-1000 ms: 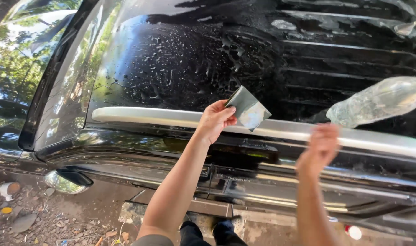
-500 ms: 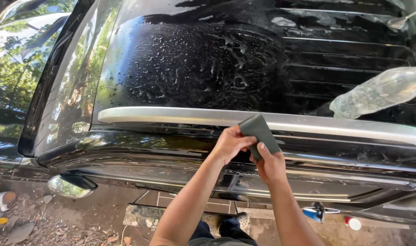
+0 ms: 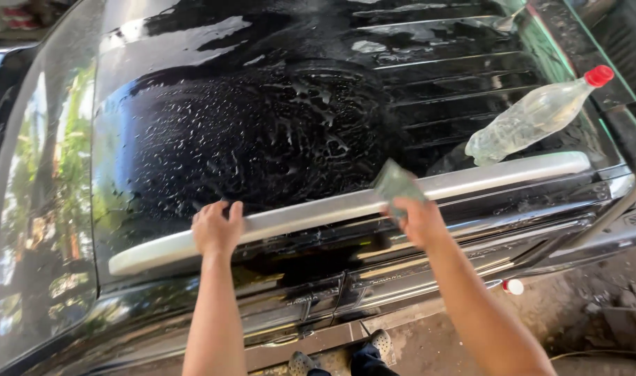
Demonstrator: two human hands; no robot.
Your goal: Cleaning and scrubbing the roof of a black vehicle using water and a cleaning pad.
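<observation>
Head view: right hand [image 3: 419,221] fingers gripping a grey sponge [image 3: 394,182], left hand [image 3: 217,228] open-fingered on the roof rail [image 3: 318,212], plastic bottle [image 3: 534,117] beyond.

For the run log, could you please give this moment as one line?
left hand: resting on silver roof rail | right hand: holding grey sponge at rail | plastic bottle: lying on wet black roof

Bright daylight falls in dapples on the wet black car roof [image 3: 262,139], with white glare streaks toward its far edge. Tree reflections sheen the windscreen [image 3: 39,209] left of the roof. Lines bow at the frame's edges; the ground below the roof is shaded, slightly soft.
</observation>
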